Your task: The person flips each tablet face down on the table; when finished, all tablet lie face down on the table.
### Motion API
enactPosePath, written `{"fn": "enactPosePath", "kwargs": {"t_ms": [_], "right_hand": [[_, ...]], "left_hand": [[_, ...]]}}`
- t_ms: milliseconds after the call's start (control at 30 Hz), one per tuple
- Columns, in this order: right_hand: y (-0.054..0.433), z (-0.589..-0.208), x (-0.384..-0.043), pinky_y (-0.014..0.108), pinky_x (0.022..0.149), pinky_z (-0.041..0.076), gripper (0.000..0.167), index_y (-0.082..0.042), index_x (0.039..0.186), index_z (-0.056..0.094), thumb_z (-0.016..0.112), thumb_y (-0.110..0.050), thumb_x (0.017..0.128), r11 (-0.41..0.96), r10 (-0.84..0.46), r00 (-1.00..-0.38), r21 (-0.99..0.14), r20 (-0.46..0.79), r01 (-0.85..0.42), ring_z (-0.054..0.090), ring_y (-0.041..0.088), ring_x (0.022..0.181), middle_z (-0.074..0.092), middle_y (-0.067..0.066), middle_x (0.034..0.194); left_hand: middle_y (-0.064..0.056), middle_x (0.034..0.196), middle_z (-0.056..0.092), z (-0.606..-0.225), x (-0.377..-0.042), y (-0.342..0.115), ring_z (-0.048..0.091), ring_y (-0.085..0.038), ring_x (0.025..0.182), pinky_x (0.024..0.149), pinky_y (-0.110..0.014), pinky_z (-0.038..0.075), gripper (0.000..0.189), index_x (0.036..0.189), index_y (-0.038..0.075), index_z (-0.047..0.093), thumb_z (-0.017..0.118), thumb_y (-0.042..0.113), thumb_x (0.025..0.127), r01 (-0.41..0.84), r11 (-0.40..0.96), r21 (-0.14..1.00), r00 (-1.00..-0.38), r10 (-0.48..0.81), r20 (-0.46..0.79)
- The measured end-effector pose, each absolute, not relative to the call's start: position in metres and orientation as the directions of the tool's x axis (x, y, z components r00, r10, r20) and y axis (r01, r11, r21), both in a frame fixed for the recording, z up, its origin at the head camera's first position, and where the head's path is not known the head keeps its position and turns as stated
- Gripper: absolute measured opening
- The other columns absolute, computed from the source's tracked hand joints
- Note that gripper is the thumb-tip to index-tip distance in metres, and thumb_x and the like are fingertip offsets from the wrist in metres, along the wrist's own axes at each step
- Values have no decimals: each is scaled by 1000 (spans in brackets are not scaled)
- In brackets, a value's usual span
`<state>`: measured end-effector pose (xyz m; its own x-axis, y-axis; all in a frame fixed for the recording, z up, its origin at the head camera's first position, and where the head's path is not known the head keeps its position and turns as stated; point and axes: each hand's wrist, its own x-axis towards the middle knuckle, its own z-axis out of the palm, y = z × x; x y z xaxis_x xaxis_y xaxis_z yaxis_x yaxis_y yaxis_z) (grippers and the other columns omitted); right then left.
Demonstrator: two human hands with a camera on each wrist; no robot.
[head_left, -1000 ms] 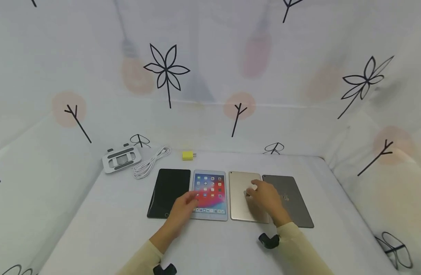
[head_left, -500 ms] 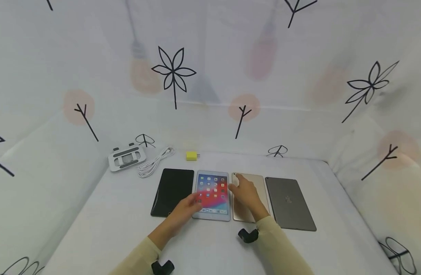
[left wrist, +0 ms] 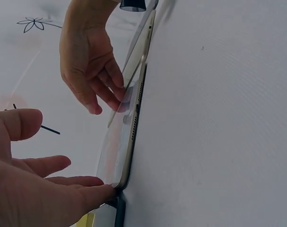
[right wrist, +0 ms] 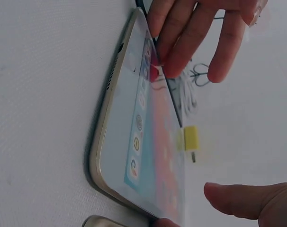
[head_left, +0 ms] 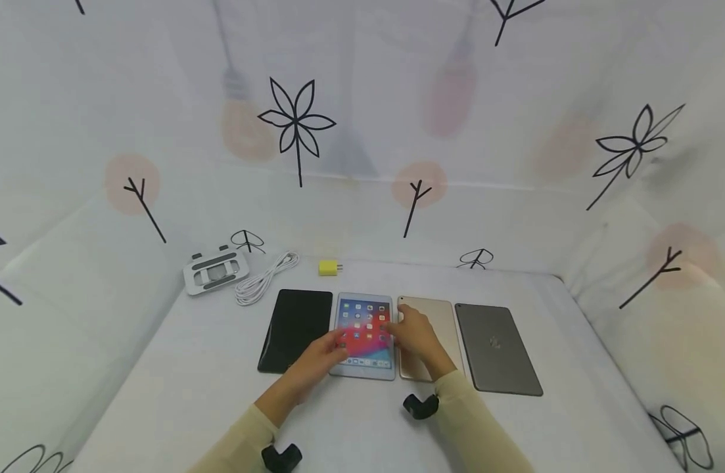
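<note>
A white tablet [head_left: 367, 348] with a lit home screen lies flat among a row of tablets. My left hand [head_left: 316, 360] has its fingers at the tablet's left edge, thumb raised above the screen. At the opposite edge is my right hand [head_left: 417, 334], over the gap and the gold tablet [head_left: 444, 322]. In the right wrist view, its thumb [right wrist: 240, 199] stands off the screen while a fingertip [right wrist: 165, 222] is at the tablet's near corner. Neither hand is curled round the tablet. A black tablet [head_left: 294, 325] lies left, partly behind my left hand.
A dark grey tablet [head_left: 497, 355] lies face down at the right end of the row. Behind the row are a white-and-grey stand [head_left: 216, 271], a coiled white cable [head_left: 266, 280] and a yellow plug adapter [head_left: 328, 268]. Patterned white cloth walls [head_left: 362, 217] border the table.
My right hand has moved left, from above the gold tablet's middle to the white tablet's right edge. My left hand stays by its left edge. The camera view shifts slightly.
</note>
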<state>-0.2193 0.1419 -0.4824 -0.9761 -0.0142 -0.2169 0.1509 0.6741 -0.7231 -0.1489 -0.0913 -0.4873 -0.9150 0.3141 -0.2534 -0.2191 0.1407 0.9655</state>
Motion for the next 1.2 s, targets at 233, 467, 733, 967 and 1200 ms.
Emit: {"fn": "enactPosePath", "kwargs": {"t_ms": [233,467,733,967,1200], "right_hand": [[143,-486,-222,30,63,61,67,5,146,45,74,-17,89,571,8,-960,-787,-279,234,68,19,67,69,18,102],[144,-487,-224,29,59,59,63,7,141,48,74,-18,89,536,10,-956,-806,-292,252,68,20,66,70,17,99],[144,-485,-223,32,62,60,49,8,128,57,71,-21,91,567,-5,-961,-792,-278,226,68,21,68,70,17,98],[143,-485,-223,32,64,60,48,8,127,57,71,-22,92,577,-8,-956,-783,-292,234,67,22,69,70,16,96],[146,-492,-220,28,61,57,34,5,115,64,70,-20,93,530,-26,-948,-809,-316,254,62,21,70,67,11,87]], "left_hand": [[-22,163,30,-488,-149,-93,28,-43,149,120,-61,26,62,159,2,30,52,17,103,-253,77,964,-913,310,-265],[-22,164,29,-487,-150,-95,27,-44,149,119,-63,26,63,160,3,29,53,18,103,-268,73,961,-909,311,-277],[-23,162,32,-486,-150,-94,30,-44,148,119,-62,27,64,159,4,29,54,19,103,-273,112,955,-900,320,-295],[-22,163,31,-483,-151,-95,32,-43,147,118,-62,29,66,161,6,28,55,18,102,-260,113,959,-904,322,-283],[-21,165,27,-484,-154,-96,26,-43,150,119,-60,29,65,161,7,27,55,17,103,-260,124,958,-896,338,-287]]}}
